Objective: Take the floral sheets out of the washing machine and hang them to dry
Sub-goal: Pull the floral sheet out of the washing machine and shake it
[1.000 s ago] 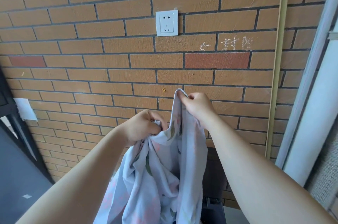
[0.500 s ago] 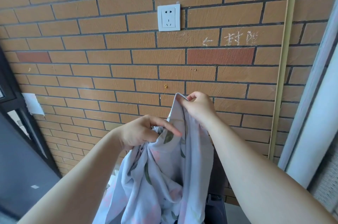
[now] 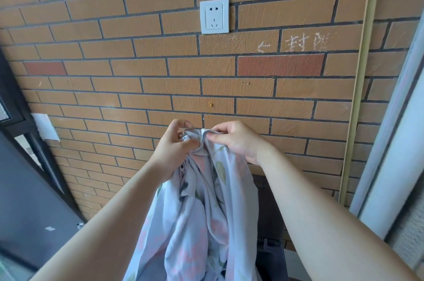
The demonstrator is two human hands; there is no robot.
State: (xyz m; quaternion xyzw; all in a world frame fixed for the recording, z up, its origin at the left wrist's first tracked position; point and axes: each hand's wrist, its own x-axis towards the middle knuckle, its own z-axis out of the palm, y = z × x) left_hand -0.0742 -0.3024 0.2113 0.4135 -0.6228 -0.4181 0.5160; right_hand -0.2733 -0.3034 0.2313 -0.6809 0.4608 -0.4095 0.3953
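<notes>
The floral sheet (image 3: 195, 218), pale lilac with pink flowers and green leaves, hangs bunched in front of me and runs down out of view at the bottom. My left hand (image 3: 174, 145) and my right hand (image 3: 236, 140) are side by side at its top, both pinching the gathered upper edge at chest height. The hands nearly touch each other. No washing machine or drying line is in view.
A brown brick wall (image 3: 137, 69) stands close ahead with a white socket (image 3: 214, 16) and chalk marks. A dark door frame (image 3: 25, 166) is at the left, a pale pipe and a yellowish strip (image 3: 358, 106) at the right. Something dark (image 3: 270, 251) sits low behind the sheet.
My left hand has risen from lower on the sheet to the top edge beside my right hand. The right hand shifted its pinch slightly; the sheet's top is now gathered between both.
</notes>
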